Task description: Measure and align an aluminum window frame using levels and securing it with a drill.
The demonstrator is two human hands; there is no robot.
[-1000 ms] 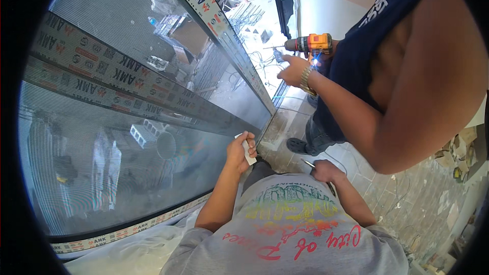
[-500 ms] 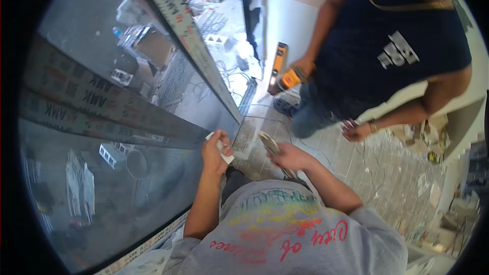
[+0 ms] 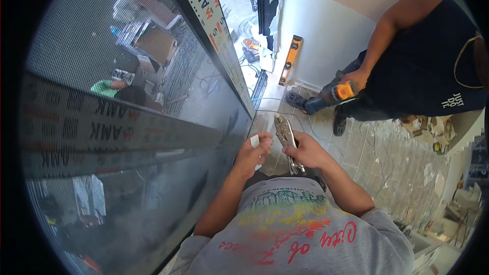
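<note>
My left hand [image 3: 250,159] is closed round a small white flat piece [image 3: 255,141], whose ends stick out past the fingers; I cannot tell its material. A little to the right, my right hand [image 3: 308,153] grips silver locking pliers [image 3: 285,133] by the handles, jaws pointing away from me. The two hands are close together in front of my shirt, and the pliers' jaws touch nothing that I can see. Beside my left arm rises a tall dark-framed screen or glass panel [image 3: 168,173] with printed protective tape [image 3: 210,7] along its frame.
A co-worker [image 3: 407,66] stands at the right, holding an orange and black power tool [image 3: 344,90] low. An orange spirit level [image 3: 291,61] leans on the white wall [image 3: 326,30]. Cables [image 3: 374,158] and debris lie on the tiled floor [image 3: 351,147]. Torn cardboard [image 3: 430,131] is piled farther right.
The co-worker has stepped to the right, away from the panel, with the power tool. My view has shifted, and my hands are nearer each other, with the pliers turned more upright.
</note>
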